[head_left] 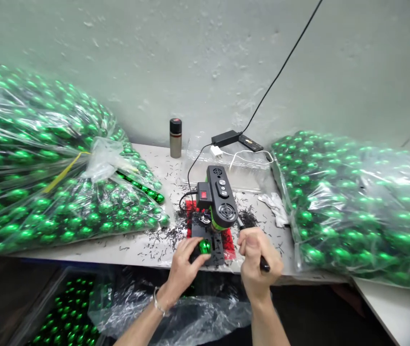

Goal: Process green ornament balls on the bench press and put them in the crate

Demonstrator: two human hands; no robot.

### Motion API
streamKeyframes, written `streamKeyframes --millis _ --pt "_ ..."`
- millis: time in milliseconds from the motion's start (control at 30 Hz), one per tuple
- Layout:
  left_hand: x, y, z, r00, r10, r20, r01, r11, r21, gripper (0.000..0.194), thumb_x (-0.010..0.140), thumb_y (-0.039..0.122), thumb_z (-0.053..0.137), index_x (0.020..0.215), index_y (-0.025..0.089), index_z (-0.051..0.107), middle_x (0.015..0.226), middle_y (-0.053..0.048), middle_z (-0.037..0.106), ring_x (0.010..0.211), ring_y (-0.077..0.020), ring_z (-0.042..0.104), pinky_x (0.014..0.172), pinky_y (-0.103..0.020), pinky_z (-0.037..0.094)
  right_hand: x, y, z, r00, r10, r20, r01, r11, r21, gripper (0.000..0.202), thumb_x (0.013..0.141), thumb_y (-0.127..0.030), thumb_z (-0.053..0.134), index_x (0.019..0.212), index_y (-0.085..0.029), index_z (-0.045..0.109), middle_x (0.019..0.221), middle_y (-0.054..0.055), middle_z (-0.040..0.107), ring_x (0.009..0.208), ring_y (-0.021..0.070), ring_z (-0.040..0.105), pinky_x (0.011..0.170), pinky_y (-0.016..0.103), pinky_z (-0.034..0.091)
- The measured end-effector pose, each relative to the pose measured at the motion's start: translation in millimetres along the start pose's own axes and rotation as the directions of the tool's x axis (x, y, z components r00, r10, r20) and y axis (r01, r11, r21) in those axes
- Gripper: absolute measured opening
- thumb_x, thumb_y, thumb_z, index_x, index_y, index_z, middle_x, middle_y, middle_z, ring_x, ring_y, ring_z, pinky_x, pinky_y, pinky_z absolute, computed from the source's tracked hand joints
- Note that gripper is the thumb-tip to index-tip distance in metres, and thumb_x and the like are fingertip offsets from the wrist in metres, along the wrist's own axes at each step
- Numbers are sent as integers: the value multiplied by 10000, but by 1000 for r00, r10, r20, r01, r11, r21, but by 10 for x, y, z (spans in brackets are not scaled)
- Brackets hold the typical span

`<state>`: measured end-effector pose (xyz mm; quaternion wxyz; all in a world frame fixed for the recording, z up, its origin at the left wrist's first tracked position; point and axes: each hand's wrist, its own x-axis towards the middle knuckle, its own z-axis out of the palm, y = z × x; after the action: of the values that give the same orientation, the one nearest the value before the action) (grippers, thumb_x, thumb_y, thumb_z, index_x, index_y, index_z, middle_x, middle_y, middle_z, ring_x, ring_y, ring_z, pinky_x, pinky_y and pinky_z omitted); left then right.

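A small black press-like machine (222, 197) with a red switch and round vents stands on the table. My left hand (186, 257) is at the front of its dark base plate (212, 258). Thumb and fingers pinch a round, shiny green piece with a black part (205, 246), partly covered by the fingers. To the right, my right hand (258, 252) is a fist around the machine's lever handle (264, 264), whose black end sticks out below. A red mat (229, 244) shows under the base. Black shavings (250, 217) lie around it.
Large clear bags of shiny green balls flank the machine: a tied left bag (64, 192) and a right bag (352, 206). Behind are a bottle (176, 139), a black power adapter (225, 138) and a white glove (277, 206). Below the table edge sits a bin of green pieces (69, 312).
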<state>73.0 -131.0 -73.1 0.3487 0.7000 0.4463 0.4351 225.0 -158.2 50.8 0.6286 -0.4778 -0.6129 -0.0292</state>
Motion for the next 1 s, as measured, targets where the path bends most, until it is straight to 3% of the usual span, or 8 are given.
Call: streamKeyframes --millis 167,300,400,500,633,700,867,1000 --pt "-734 -182 -184 957 29 288 -55 995 83 418 872 355 655 1281 278 619 1231 -108 686 1043 -255 697 884 -348 587 -68 11 10 1000 -11 -5 11 1000 22 282 902 -55 459 654 -188 470 623 -23 514 588 102 518 550 255 381" --pt "-913 -320 -257 971 28 237 -92 961 260 426 883 355 636 1304 295 606 1241 -117 687 1021 -285 713 831 -374 607 -190 52 46 999 36 -37 -35 999 40 295 913 -71 451 643 -187 465 627 -18 511 598 108 515 562 263 373" --pt "-515 -168 -422 978 144 153 -178 955 237 313 949 266 536 1241 282 648 1104 -90 739 985 -239 715 872 -346 578 -194 40 61 997 60 -38 -58 997 51 302 919 -88 459 634 -189 463 619 -16 504 591 112 505 557 268 364" --pt "196 29 -697 975 221 -31 -190 894 405 255 953 232 510 1115 220 706 1066 -127 732 995 -262 682 897 -390 531 -161 23 64 997 55 -47 -52 997 56 309 918 -92 473 624 -189 465 603 -18 497 584 111 500 549 268 358" --pt "1077 40 -1022 996 -58 73 -26 582 813 299 925 92 427 994 122 716 1062 -207 690 1016 -310 624 876 -433 470 -126 12 63 998 44 -50 -40 997 70 315 917 -83 478 621 -191 460 611 -14 500 590 112 504 551 269 365" --pt "1356 -46 -1078 986 -122 109 -28 532 846 263 875 29 465 888 98 718 966 -221 695 990 -315 627 875 -428 457 -115 3 62 998 39 -40 -37 997 66 313 916 -79 480 624 -192 461 609 -16 498 593 110 502 556 266 370" --pt "1652 -225 -979 954 -241 176 -27 519 854 100 883 116 605 925 66 681 951 -170 691 927 -254 649 850 -412 505 -95 -28 61 999 39 -23 -37 998 56 305 920 -64 465 643 -191 449 614 -29 478 597 92 492 566 252 369" --pt "1661 -199 -922 931 -314 185 12 535 845 206 901 230 642 1026 67 659 1024 -152 682 944 -239 665 832 -395 545 -89 -25 63 999 22 -25 -20 998 61 296 915 -44 458 657 -189 442 621 -31 470 613 89 499 573 246 370"
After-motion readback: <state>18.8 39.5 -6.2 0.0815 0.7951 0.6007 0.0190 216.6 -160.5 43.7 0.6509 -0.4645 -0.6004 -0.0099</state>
